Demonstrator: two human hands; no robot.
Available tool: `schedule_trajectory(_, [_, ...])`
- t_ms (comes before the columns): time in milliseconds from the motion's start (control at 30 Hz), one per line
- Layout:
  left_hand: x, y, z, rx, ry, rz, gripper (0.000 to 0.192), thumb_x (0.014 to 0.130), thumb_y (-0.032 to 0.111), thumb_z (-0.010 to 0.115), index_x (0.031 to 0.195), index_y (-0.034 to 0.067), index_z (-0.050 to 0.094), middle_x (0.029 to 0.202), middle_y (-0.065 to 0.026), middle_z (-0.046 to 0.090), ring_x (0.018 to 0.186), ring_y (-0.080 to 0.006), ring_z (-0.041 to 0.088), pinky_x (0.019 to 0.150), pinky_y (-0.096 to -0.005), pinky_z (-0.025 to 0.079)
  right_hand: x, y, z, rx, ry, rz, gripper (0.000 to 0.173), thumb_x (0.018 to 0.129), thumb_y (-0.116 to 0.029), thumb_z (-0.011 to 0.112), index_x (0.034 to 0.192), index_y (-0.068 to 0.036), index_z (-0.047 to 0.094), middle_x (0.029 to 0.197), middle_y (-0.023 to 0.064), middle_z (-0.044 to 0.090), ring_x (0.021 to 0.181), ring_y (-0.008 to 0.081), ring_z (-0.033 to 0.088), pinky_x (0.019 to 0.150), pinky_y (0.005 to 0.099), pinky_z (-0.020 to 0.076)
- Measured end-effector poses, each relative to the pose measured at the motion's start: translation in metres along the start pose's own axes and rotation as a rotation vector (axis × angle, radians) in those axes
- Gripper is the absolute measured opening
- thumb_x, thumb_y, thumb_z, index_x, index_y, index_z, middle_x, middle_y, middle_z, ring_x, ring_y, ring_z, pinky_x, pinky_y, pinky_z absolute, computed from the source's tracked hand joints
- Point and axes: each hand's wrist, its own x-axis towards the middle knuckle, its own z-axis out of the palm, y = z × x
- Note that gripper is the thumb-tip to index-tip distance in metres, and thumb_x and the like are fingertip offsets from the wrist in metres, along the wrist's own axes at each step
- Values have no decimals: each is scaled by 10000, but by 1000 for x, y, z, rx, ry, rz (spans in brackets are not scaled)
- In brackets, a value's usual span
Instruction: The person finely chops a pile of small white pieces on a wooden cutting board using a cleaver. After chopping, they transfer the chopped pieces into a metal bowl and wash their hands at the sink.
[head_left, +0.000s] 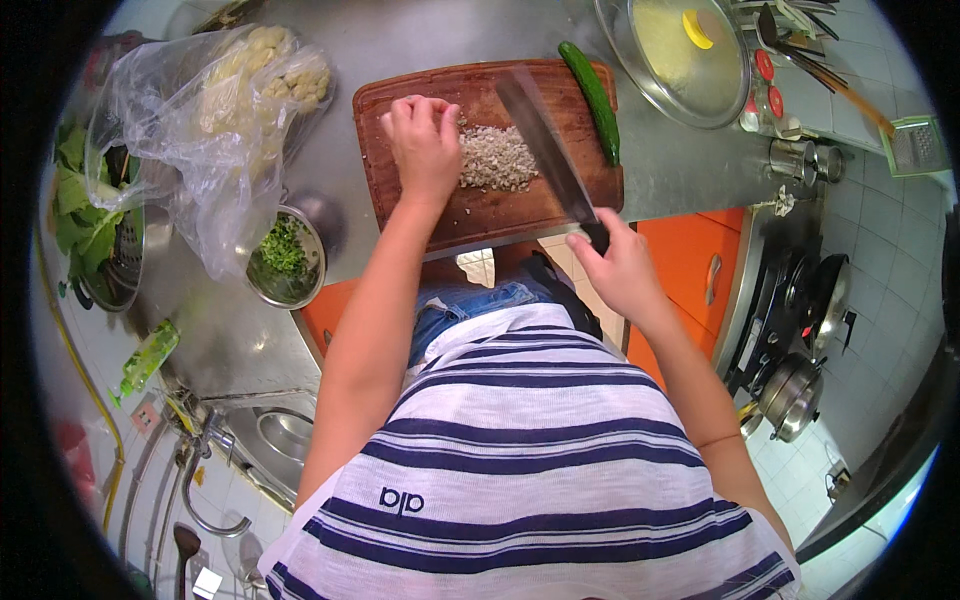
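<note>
My right hand (619, 259) grips the black handle of a broad-bladed kitchen knife (546, 142). The blade is slightly blurred and points away from me, along the right side of a pile of finely chopped pale food (495, 159). The pile lies on a wooden cutting board (480, 221) with a groove near its rim. At the pile's left is my left hand (424, 146), fingers bent and bunched together; whether it pinches anything is hidden. A whole green cucumber (592, 101) lies along the board's right end.
Left of the board stand a metal bowl of chopped greens (282, 251), a plastic bag of cauliflower (240, 97) and a colander with leafy greens (86, 217). A lidded pan (686, 60) sits at the back right. The sink (281, 427) is at lower left, the stove (772, 300) at right.
</note>
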Motion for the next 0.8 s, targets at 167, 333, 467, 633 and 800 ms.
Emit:
schedule_trajectory(167, [29, -8, -24, -80, -24, -164, 186, 960, 218, 643, 887, 56, 697, 923, -132, 619, 942, -325, 551, 877, -449, 420, -4, -7, -28, -595, 275, -459, 421, 873, -321, 780, 1139, -56, 591, 781, 105, 694, 651, 296, 676, 566, 396, 504])
schedule_trajectory(333, [16, 41, -18, 84, -149, 5, 394, 947, 338, 666, 1170, 17, 620, 1203, -197, 547, 1127, -359, 487, 985, -500, 386, 3, -4, -24, -708, 256, -594, 348, 855, -274, 757, 1090, -72, 599, 885, 83, 656, 776, 276, 648, 661, 390, 499])
schedule_trajectory(467, [-12, 102, -4, 152, -276, 2, 1152, 776, 704, 711, 1474, -114, 299, 1511, -314, 287, 1414, -476, 247, 1128, -596, 257, 11, -9, -16, -732, 272, -626, 291, 838, -257, 741, 1023, -97, 584, 823, 56, 588, 754, 255, 599, 654, 390, 462])
schedule_trajectory(633, [-19, 109, 1, 215, -314, -3, 1334, 701, 756, 739, 1531, -119, 168, 1609, -336, 106, 1501, -500, 90, 1159, -675, 139, 10, -10, -17, -795, 235, -646, 291, 848, -220, 745, 1087, -92, 636, 847, 53, 615, 779, 249, 621, 668, 385, 461])
schedule_trajectory(800, [-12, 94, 5, 268, -347, -85, 1339, 728, 754, 722, 1549, -113, 117, 1635, -333, 26, 1521, -494, 20, 1167, -683, 90, 12, -1, -21, -833, 251, -723, 278, 825, -223, 766, 1063, -108, 681, 852, 38, 635, 771, 235, 626, 659, 377, 463])
